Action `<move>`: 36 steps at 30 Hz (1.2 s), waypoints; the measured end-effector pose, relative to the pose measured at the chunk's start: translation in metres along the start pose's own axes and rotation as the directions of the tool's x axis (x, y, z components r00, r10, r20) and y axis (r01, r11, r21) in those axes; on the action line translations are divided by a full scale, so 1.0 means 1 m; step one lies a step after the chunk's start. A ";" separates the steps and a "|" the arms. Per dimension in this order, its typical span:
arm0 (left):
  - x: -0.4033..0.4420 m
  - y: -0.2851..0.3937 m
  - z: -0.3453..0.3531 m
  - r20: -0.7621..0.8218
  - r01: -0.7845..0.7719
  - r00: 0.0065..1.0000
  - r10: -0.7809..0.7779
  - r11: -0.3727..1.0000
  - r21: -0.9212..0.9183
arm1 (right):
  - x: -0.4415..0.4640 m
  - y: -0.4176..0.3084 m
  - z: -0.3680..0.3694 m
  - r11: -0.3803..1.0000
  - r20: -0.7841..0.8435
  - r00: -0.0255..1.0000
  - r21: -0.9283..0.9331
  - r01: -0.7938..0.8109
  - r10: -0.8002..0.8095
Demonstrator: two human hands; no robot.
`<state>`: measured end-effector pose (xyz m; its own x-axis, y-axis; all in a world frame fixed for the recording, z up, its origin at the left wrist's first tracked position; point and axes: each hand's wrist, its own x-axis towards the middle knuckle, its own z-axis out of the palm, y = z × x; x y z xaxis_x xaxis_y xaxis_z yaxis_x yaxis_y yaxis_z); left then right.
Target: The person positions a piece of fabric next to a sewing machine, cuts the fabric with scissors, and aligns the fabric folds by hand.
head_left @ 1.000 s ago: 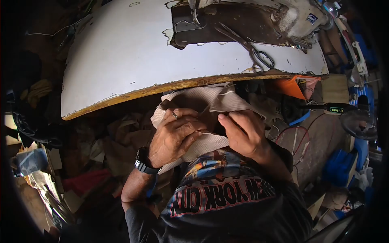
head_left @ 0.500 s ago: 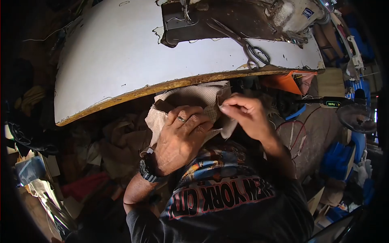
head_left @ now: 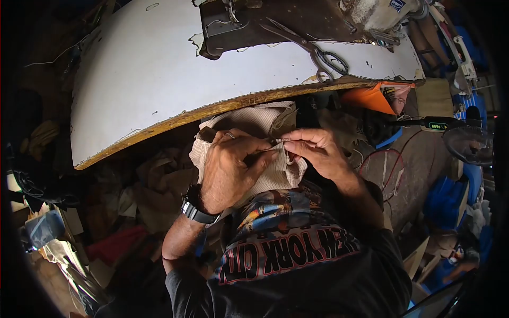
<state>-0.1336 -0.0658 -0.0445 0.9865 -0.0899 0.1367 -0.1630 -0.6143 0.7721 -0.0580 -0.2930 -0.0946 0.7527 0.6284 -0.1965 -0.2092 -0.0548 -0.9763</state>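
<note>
A beige ribbed cloth (head_left: 254, 117) lies bunched over my lap, just below the table's front edge. My left hand (head_left: 230, 167), with a ring and a wristwatch, pinches the cloth's edge between thumb and fingers. Close beside it, my right hand (head_left: 322, 155) grips the same edge, fingertips almost meeting the left ones. A darker brown strip (head_left: 282, 123) runs along the cloth's right side. Whether anything small sits between the fingertips, I cannot make out.
Above the cloth is a worn white sewing table (head_left: 143, 79) with a chipped wooden edge. Large scissors (head_left: 318, 55) lie on it, in front of a sewing machine (head_left: 366, 21). To the right are an orange pouch (head_left: 374, 99) and a small fan (head_left: 469, 143).
My left hand has gone from lying flat on the cloth to pinching its edge. My right hand has come down and closed on that edge beside it. The view has shifted slightly.
</note>
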 end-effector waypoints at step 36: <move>0.009 -0.010 0.011 -0.033 -0.049 0.998 0.047 0.995 -0.088 | -0.001 -0.009 0.006 0.934 0.113 0.968 -0.258 0.248 -0.226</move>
<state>-0.1230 -0.0688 -0.0575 0.9768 -0.0923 0.1931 -0.2121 -0.5381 0.8157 -0.0607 -0.2880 -0.0849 0.7050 0.7081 0.0403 0.1523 -0.0957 -0.9837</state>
